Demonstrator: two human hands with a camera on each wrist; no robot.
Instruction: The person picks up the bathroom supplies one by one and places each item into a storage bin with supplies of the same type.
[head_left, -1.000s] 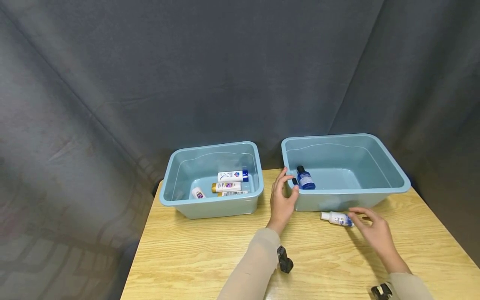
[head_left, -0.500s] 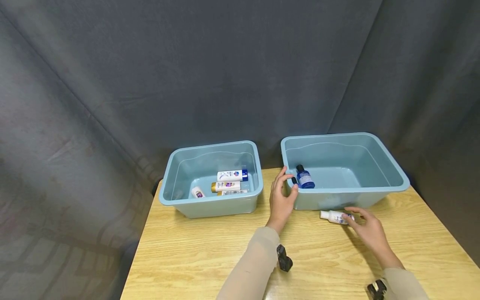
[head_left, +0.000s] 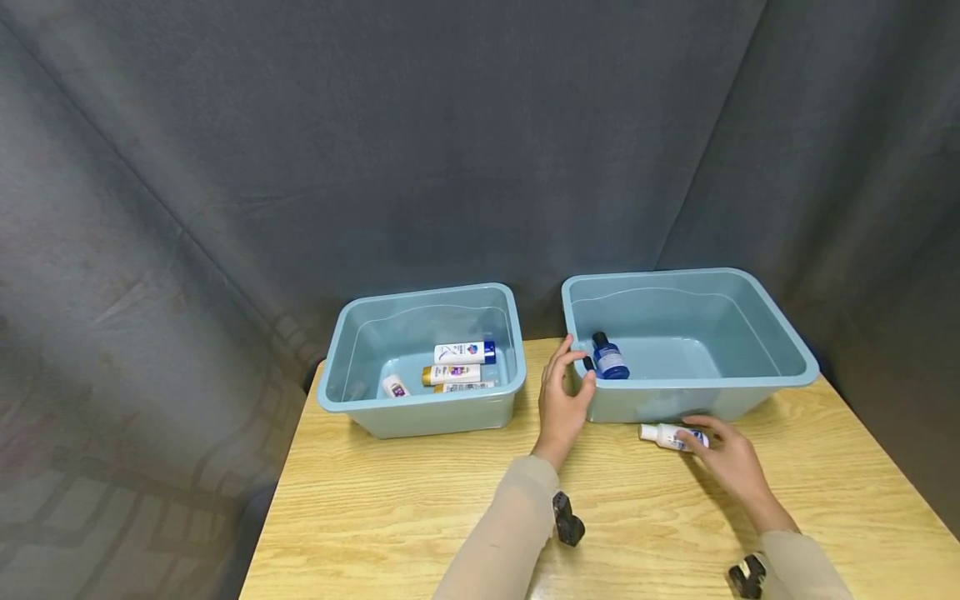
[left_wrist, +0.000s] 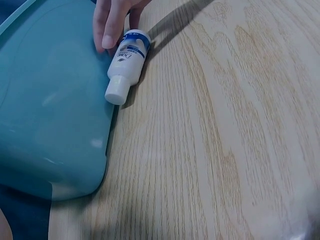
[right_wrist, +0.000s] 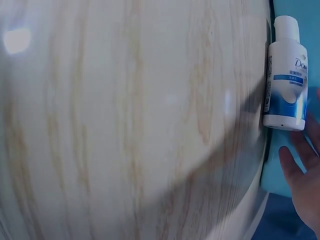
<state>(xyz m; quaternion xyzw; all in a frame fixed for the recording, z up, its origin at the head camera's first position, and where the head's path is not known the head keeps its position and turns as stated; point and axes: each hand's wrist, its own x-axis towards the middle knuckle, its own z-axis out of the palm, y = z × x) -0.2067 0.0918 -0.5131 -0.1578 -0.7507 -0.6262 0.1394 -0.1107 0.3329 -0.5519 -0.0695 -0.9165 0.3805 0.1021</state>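
Observation:
A white bottle with a blue base end [head_left: 671, 437] lies on the wooden table against the front of the right-hand tub [head_left: 697, 382]. My right hand [head_left: 731, 462] is around its base end, fingers on the tub side and thumb on the near side. In the right wrist view the thumb [right_wrist: 290, 162] stands apart from the bottle [right_wrist: 287, 75]. My left hand [head_left: 562, 408] holds the tub's front-left corner, thumb and index finger curled at the rim. Inside that corner lie a blue bottle with a black cap [head_left: 611, 360] and a second dark cap [head_left: 588, 364], the rest hidden.
A second light-blue tub [head_left: 423, 406] stands to the left with several bottles in it, among them a white bottle with a blue cap [head_left: 461, 352] and a gold-capped one [head_left: 453, 374]. A grey curtain [head_left: 450, 167] hangs behind the table [head_left: 375, 508].
My right hand has shifted slightly left, its thumb moving farther over the white bottle. The left hand, the tubs and the bottles look unmoved.

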